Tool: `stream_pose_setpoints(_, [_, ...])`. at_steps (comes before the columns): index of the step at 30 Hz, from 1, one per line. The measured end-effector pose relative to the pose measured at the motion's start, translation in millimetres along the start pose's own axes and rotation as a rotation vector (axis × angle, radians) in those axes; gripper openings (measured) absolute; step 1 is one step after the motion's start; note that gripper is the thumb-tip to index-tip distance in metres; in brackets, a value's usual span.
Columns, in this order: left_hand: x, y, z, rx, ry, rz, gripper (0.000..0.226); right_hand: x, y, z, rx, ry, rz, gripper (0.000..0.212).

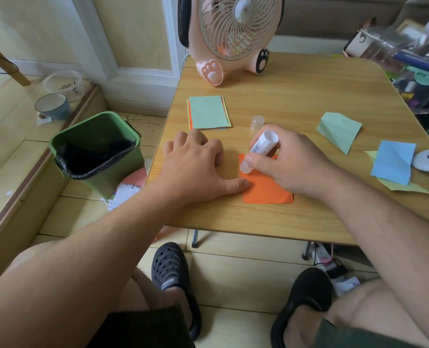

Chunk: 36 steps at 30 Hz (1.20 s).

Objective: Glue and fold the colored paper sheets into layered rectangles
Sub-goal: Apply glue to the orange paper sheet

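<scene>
While left hand [195, 162] steadies, glue stick [258, 149] between right fingers [252, 160], on orange sheet [266, 189]

Wooden table [296, 96] carries fan [233, 33], paper stack [208, 113], orange sheet [266, 189] (partly covered), cap [256, 122].

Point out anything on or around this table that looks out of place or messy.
On the table little stands out: the glue stick's cap stands loose behind the right hand. On the floor, papers lie beside the green bin, not in it, and litter sits under the table's right side.
</scene>
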<state>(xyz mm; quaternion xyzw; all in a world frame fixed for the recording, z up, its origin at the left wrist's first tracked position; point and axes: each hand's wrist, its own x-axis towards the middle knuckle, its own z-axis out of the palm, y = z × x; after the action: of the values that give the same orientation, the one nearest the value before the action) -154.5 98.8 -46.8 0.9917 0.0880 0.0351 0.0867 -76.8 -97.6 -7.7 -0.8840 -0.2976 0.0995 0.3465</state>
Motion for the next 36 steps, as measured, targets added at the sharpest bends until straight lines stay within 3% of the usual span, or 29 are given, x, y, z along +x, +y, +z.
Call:
stream_pose_setpoints(15, [-2,1,-3,-0.021,-0.015,-0.003,0.081,-6,8,-12,-0.003,-0.058,0.020,0.014])
stream_pose_setpoints(36, [-3,-1,0,-0.029,0.030,-0.002,0.081,-21,26,-37,-0.035,-0.019,0.097,0.014])
